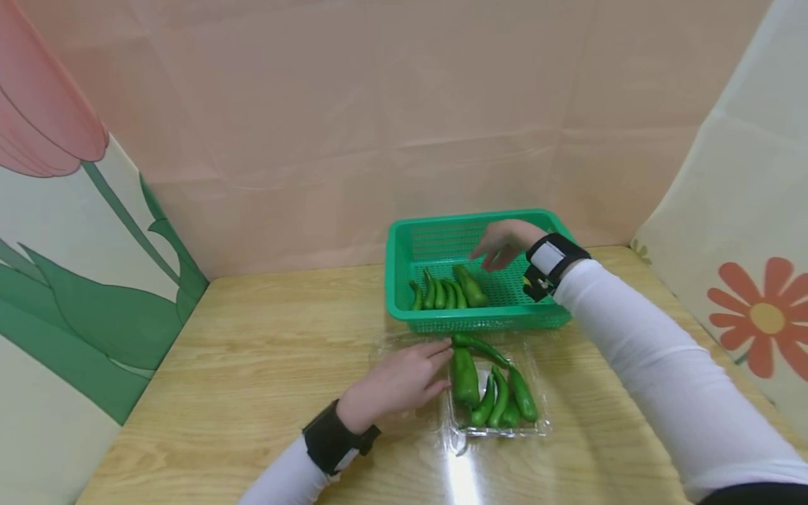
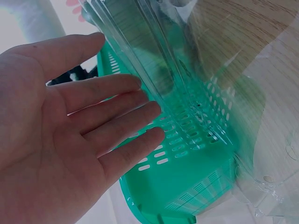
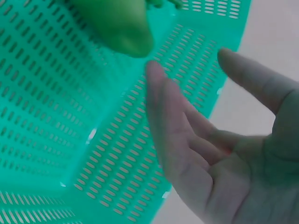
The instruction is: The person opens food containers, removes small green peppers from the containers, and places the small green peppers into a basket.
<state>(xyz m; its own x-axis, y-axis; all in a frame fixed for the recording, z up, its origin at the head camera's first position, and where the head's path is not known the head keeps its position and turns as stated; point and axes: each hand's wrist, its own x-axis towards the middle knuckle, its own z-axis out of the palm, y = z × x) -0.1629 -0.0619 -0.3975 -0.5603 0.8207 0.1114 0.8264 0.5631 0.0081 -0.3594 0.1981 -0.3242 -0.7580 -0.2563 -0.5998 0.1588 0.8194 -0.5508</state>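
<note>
My left hand point(image 1: 398, 379) reaches with fairly straight fingers to the left side of a clear plastic box point(image 1: 536, 429). Its fingertips overlap the box's edge beside a thick green pepper point(image 1: 465, 379). Several slimmer green peppers point(image 1: 501, 396) lie in the box, and a long one point(image 1: 480, 345) lies across its back. Over the green basket point(image 1: 394, 273) my right hand point(image 1: 508, 242) hangs with loosely bent fingers, holding nothing. Inside the basket lie a large green pepper point(image 1: 470, 286) and several small ones point(image 1: 439, 293). In the right wrist view, the fingertips are near a large pepper point(image 3: 119, 28).
The box's clear lid point(image 1: 410, 422) spreads open to the left, partly beneath my left hand. Wooden tabletop point(image 1: 252, 365) extends left of it. A pink backdrop point(image 1: 303, 140) rises behind the basket, with printed floral sheets point(image 1: 764, 315) at both sides.
</note>
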